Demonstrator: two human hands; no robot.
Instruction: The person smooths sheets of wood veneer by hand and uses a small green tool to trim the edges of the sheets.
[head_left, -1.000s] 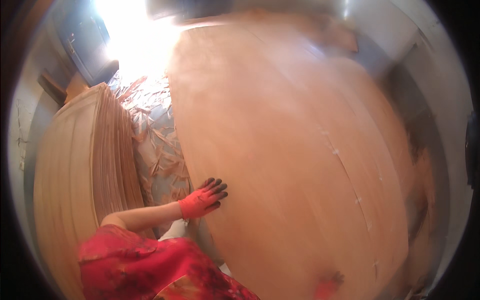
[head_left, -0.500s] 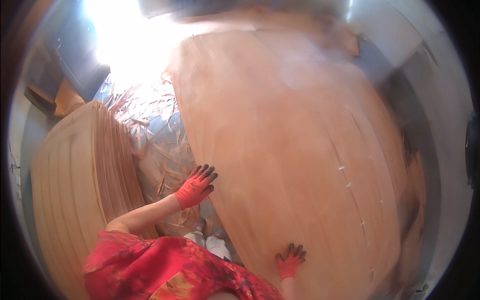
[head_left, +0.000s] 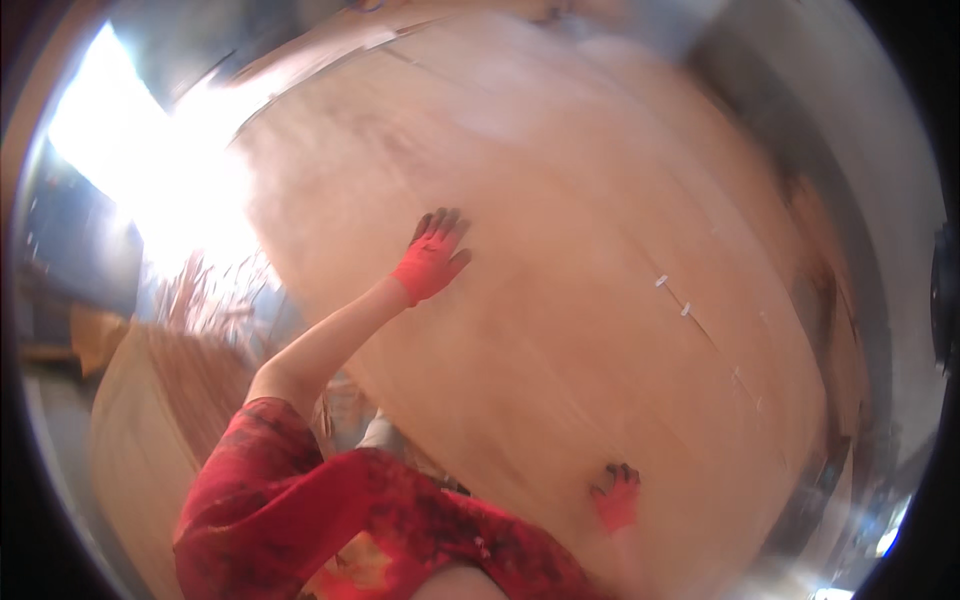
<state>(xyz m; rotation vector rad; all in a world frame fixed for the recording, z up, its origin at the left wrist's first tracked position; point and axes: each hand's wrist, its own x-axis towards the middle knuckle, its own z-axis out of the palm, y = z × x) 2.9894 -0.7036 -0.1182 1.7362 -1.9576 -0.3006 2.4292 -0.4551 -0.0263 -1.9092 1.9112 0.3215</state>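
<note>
A large, light-brown wood veneer sheet (head_left: 520,320) spreads across the middle of the view. My left hand (head_left: 434,258), in a red glove with dark fingertips, reaches over its left part with fingers stretched out and holds nothing. Whether that palm presses on the sheet or hovers just above it, I cannot tell. Nearer to me, my right hand (head_left: 617,498), gloved the same way, rests on the sheet's near part with its fingers apart. Small white tape pieces (head_left: 685,310) sit along a thin split on the sheet's right side.
On the left stands a thick stack of veneer sheets (head_left: 150,430). Torn veneer strips (head_left: 205,295) litter the floor between the stack and the sheet. Strong light glares at the far left. A grey wall (head_left: 880,200) runs along the right.
My left hand has moved from the sheet's left edge farther out over its surface. My right hand has shifted slightly right. The view has turned, and my body leans farther over the sheet.
</note>
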